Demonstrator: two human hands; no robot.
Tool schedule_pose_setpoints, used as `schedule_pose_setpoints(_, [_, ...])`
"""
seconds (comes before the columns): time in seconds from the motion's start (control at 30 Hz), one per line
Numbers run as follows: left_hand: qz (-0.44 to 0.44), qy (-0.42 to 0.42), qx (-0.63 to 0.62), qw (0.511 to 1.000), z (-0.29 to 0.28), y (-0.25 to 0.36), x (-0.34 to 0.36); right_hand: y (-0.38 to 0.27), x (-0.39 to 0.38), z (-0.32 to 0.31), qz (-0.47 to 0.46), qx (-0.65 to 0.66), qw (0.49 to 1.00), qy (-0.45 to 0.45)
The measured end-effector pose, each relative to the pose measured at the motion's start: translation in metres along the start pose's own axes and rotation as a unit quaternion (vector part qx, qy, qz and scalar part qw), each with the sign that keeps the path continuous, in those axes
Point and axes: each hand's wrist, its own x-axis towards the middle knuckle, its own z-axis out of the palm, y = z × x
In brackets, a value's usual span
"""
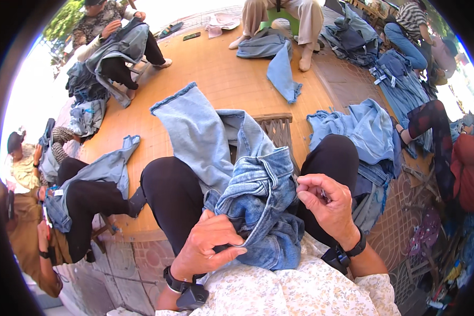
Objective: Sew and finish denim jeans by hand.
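Note:
Light blue denim jeans (260,200) lie across my knees, their darker waistband bunched up in my lap and a frayed leg draped forward over the orange board. My left hand (216,239) is closed on the lower edge of the bunched denim. My right hand (321,203) is raised at the right side of the waistband, thumb and fingers pinched together on something small that I cannot make out. A black band with a dark device sits on each wrist.
Piles of denim (361,139) lie by my right knee and farther back. Co-workers (81,208) sit around the orange board (221,63), several with denim on their laps. A slatted wooden seat (274,129) stands between my knees, behind the jeans. Tiled paving (147,266) borders the board.

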Motion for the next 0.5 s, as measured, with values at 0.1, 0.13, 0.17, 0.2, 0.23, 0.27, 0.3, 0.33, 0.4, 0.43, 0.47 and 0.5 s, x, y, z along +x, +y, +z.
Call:
schedule_pose_setpoints(0.1, [0.002, -0.007, 0.009, 1.000, 0.003, 0.003, 0.003, -0.005, 0.001, 0.002, -0.002, -0.018, 1.000, -0.026])
schedule_pose_setpoints(0.13, [0.007, -0.014, 0.015, 1.000, 0.004, 0.003, 0.005, -0.008, 0.003, 0.002, -0.020, -0.017, 0.999, -0.028])
schedule_pose_setpoints(0.17, [0.006, -0.009, 0.015, 1.000, 0.005, 0.004, 0.006, -0.010, 0.003, 0.004, -0.042, -0.015, 0.998, -0.033])
schedule_pose_setpoints(0.2, [0.018, -0.017, 0.019, 1.000, 0.007, 0.005, 0.007, -0.011, 0.003, 0.005, -0.045, -0.015, 0.998, -0.037])
schedule_pose_setpoints(0.23, [0.030, -0.028, 0.021, 0.999, 0.007, 0.005, 0.009, -0.011, 0.004, 0.005, -0.062, -0.019, 0.997, -0.034])
schedule_pose_setpoints(0.27, [0.029, -0.025, 0.020, 0.999, 0.006, 0.006, 0.009, -0.011, 0.005, 0.006, -0.080, -0.022, 0.996, -0.029])
schedule_pose_setpoints(0.3, [0.042, -0.038, 0.025, 0.998, 0.006, 0.006, 0.010, -0.012, 0.006, 0.006, -0.080, -0.023, 0.996, -0.031])
schedule_pose_setpoints(0.33, [0.055, -0.051, 0.028, 0.997, 0.006, 0.006, 0.011, -0.013, 0.007, 0.006, -0.070, -0.028, 0.996, -0.036])
schedule_pose_setpoints(0.4, [0.056, -0.049, 0.025, 0.997, 0.007, 0.006, 0.012, -0.013, 0.008, 0.005, -0.060, -0.035, 0.997, -0.042])
schedule_pose_setpoints(0.43, [0.055, -0.050, 0.025, 0.997, 0.007, 0.006, 0.012, -0.012, 0.008, 0.005, -0.057, -0.037, 0.997, -0.040])
schedule_pose_setpoints(0.47, [0.055, -0.049, 0.024, 0.997, 0.007, 0.005, 0.012, -0.010, 0.008, 0.006, -0.054, -0.039, 0.997, -0.038])
schedule_pose_setpoints(0.5, [0.062, -0.057, 0.031, 0.996, 0.007, 0.004, 0.011, -0.009, 0.009, 0.006, -0.054, -0.039, 0.997, -0.039])
